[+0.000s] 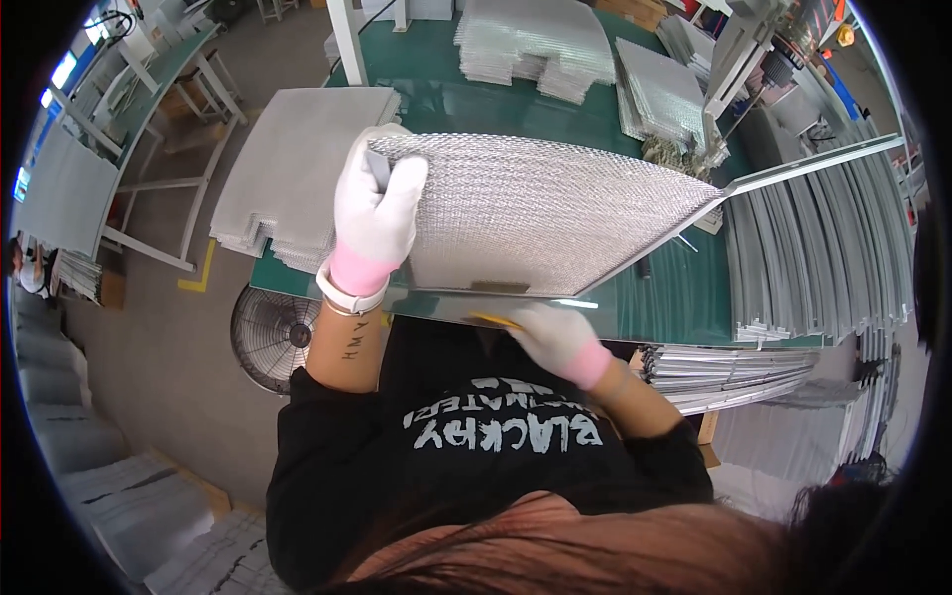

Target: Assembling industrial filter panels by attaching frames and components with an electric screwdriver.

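Observation:
My left hand (381,203), in a white glove with a pink cuff, grips the upper left corner of a silvery metal mesh panel (555,213). A small flat grey piece (378,170) shows between its thumb and fingers. The panel stands tilted up over the table's near edge. Along its right side runs a light metal frame strip (813,167), which sticks out well past the panel's far corner. My right hand (557,342), gloved and slightly blurred, is closed on a thin yellow tool (494,320) just below the panel's lower edge. The tool's exact kind is unclear.
Mesh panels lie stacked on the green table (416,74), left (307,149) and far (535,45). Many metal strips (823,248) are piled at right, with more (734,377) below the tabletop. A floor fan (278,337) stands at lower left, near another workbench (159,89).

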Tool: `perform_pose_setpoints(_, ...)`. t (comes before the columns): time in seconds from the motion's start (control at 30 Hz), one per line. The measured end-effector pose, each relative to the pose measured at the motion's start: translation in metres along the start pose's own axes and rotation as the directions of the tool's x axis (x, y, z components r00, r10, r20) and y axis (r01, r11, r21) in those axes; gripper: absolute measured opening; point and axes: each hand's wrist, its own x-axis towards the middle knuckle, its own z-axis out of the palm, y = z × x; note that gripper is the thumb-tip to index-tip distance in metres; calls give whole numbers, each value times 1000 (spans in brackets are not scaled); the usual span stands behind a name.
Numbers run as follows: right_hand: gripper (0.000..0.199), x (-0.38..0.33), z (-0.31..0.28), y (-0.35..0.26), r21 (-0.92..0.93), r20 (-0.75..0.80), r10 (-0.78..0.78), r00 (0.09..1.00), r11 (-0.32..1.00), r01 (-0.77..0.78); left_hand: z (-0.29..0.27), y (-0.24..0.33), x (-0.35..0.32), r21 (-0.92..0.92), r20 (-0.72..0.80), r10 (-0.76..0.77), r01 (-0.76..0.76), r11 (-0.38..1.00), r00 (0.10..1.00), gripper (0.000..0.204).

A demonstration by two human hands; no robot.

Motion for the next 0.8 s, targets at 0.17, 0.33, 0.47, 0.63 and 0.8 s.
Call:
perform_pose_setpoints(0.17, 8, 75, 33, -43, -269, 122, 116, 986, 960, -80, 0, 4, 1, 92, 25, 20, -23, 996, 999, 16)
perform_pose_setpoints(0.33, 11, 88, 44, -47, -306, 239, 143, 961, 950, -65, -1, 4, -1, 60, 66, 87, -91, 994, 994, 14)
perform_pose_setpoints(0.47, 10, 48, -2, -22, -57, 172, -50, 984, 997, 60, -8, 5, -6, 93, 79, 32, -39, 995, 996, 12)
perform_pose_setpoints(0.63, 16, -102, -40, 87, 856, -419, 844, 336, 490, -163, -8, 13, -13, 13, 109, 142, -144, 989, 984, 13)
perform_pose_setpoints(0.8, 33, -140, -67, 136, -382, -514, 768, 382, 194, -904, -15, 11, -20, -53, 135, 150, -144, 988, 979, 12)
